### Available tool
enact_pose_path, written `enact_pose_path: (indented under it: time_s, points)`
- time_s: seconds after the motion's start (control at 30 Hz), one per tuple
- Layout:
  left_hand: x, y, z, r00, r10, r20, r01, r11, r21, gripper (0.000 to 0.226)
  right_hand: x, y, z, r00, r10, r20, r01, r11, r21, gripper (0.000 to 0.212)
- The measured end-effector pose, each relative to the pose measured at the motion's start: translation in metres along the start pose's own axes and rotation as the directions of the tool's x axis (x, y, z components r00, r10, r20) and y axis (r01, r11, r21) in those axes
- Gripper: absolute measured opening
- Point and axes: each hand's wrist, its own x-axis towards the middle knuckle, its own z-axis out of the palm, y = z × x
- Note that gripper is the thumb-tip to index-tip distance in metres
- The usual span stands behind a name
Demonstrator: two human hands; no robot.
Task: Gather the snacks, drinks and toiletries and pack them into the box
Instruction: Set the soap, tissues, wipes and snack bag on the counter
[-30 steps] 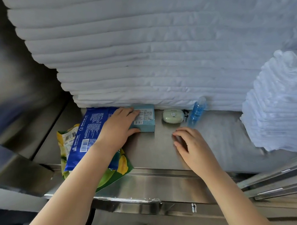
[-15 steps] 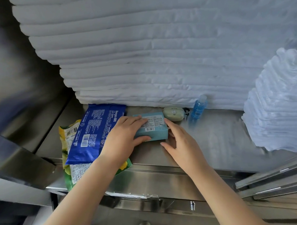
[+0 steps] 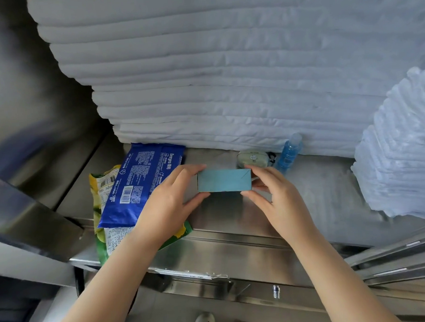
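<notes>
A small teal carton [image 3: 224,180] is held up on edge above the steel shelf [image 3: 312,195], its plain side toward me. My left hand [image 3: 170,201] pinches its left end and my right hand [image 3: 274,197] pinches its right end. Left of it a blue wipes pack [image 3: 137,186] lies on top of a green and yellow snack bag [image 3: 105,228]. Behind the carton sit a pale green soap bar [image 3: 252,157] and a small blue bottle [image 3: 290,152], both against the linen.
A tall stack of folded white sheets [image 3: 227,75] fills the back of the shelf. A second white pile [image 3: 401,157] stands at the right. Steel rails [image 3: 393,257] run at the lower right, a steel panel [image 3: 26,217] at the left. No packing box is in view.
The teal carton lay flat under my left hand. My right hand came in from the right, and both hands have lifted the carton and tipped it onto its edge.
</notes>
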Motion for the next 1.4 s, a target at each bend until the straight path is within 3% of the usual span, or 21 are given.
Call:
enact_pose_path:
  time_s: [0.17, 0.3, 0.43, 0.53, 0.7, 0.83, 0.93, 1.07, 1.27, 1.33, 1.4]
  points:
    - [-0.001, 0.005, 0.003, 0.998, -0.034, -0.050, 0.031, 0.998, -0.049, 0.040, 0.003, -0.001, -0.003, 0.998, 0.050, 0.026, -0.050, 0.999, 0.019, 0.038]
    - [0.001, 0.005, 0.003, 0.996, -0.083, -0.046, 0.079, 0.994, -0.072, 0.034, 0.005, -0.006, -0.005, 0.999, 0.045, 0.005, -0.045, 0.998, 0.040, 0.047]
    - [0.005, 0.004, 0.004, 0.982, -0.186, -0.005, 0.183, 0.970, -0.157, 0.034, 0.005, -0.009, -0.008, 0.999, 0.049, -0.003, -0.048, 0.994, 0.102, 0.035]
    - [0.013, 0.005, 0.008, 0.983, -0.181, -0.035, 0.171, 0.967, -0.188, 0.029, 0.003, -0.010, -0.004, 0.993, 0.102, -0.054, -0.091, 0.981, 0.172, 0.032]
    - [0.006, 0.018, 0.025, 0.967, -0.247, -0.067, 0.230, 0.954, -0.194, 0.071, 0.000, -0.015, 0.004, 0.958, 0.241, -0.153, -0.183, 0.930, 0.319, 0.029]
    - [-0.007, 0.033, 0.044, 0.966, -0.251, -0.061, 0.250, 0.968, -0.018, 0.110, -0.005, -0.016, 0.006, 0.914, 0.346, -0.213, -0.232, 0.875, 0.424, 0.025]
    - [-0.007, 0.038, 0.054, 0.966, -0.259, 0.002, 0.258, 0.964, 0.067, 0.121, -0.009, -0.015, 0.006, 0.884, 0.407, -0.228, -0.263, 0.839, 0.476, 0.024]
    - [0.003, 0.039, 0.057, 0.968, -0.252, 0.006, 0.251, 0.966, 0.067, 0.116, -0.010, -0.013, 0.004, 0.872, 0.428, -0.239, -0.284, 0.838, 0.466, 0.026]
    - [0.024, 0.041, 0.046, 0.990, -0.138, -0.030, 0.139, 0.989, 0.043, 0.089, -0.015, -0.003, -0.003, 0.883, 0.418, -0.213, -0.321, 0.870, 0.374, 0.023]
    - [0.027, 0.036, 0.036, 0.998, -0.057, 0.034, 0.053, 0.994, 0.097, 0.088, -0.017, 0.002, -0.010, 0.928, 0.346, -0.142, -0.306, 0.921, 0.241, 0.036]
    - [0.032, 0.028, 0.022, 0.991, 0.025, 0.130, -0.045, 0.988, 0.150, 0.090, -0.017, 0.007, -0.018, 0.965, 0.259, -0.025, -0.253, 0.957, 0.144, 0.066]
